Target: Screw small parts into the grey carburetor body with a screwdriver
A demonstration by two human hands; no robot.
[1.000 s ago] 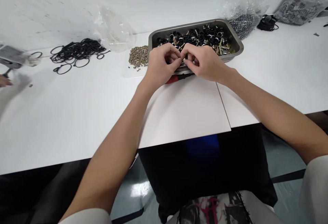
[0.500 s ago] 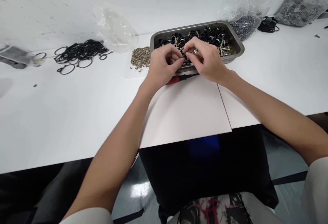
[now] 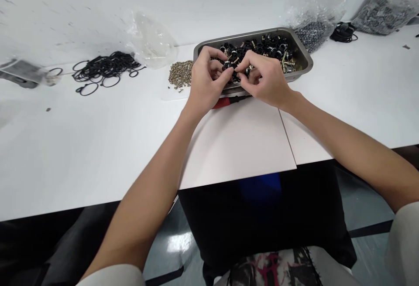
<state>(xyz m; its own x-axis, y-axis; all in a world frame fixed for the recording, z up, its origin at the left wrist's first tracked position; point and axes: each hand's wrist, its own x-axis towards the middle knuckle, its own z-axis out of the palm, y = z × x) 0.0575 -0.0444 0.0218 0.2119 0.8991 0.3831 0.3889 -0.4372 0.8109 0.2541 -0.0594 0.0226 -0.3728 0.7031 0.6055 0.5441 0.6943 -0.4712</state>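
My left hand (image 3: 207, 79) and my right hand (image 3: 266, 76) meet over the near side of a metal tray (image 3: 304, 61). Between the left thumb and fingers sits a small black part (image 3: 228, 65) with a shiny bit on it, like the ring-shaped pieces in the tray. The right thumb and index finger are pinched together right beside it; whatever they grip is too small to make out. Many black rings with silver bands and brass-coloured pieces (image 3: 270, 46) fill the tray. Below the hands, a red-handled tool (image 3: 222, 103) with a black shaft lies along the tray's front.
Small brass-coloured pieces (image 3: 180, 74) are heaped left of the tray. Farther left lie tangled black rings (image 3: 106, 70) and a clear plastic bag (image 3: 152, 42). Bags of small grey parts (image 3: 310, 33) stand at the back right beside a black coil (image 3: 343, 32). A white board (image 3: 242, 142) overhangs the table edge.
My left fingers have opened out somewhat around the small black part, which now shows more. The right hand stays pinched close by, almost unmoved.
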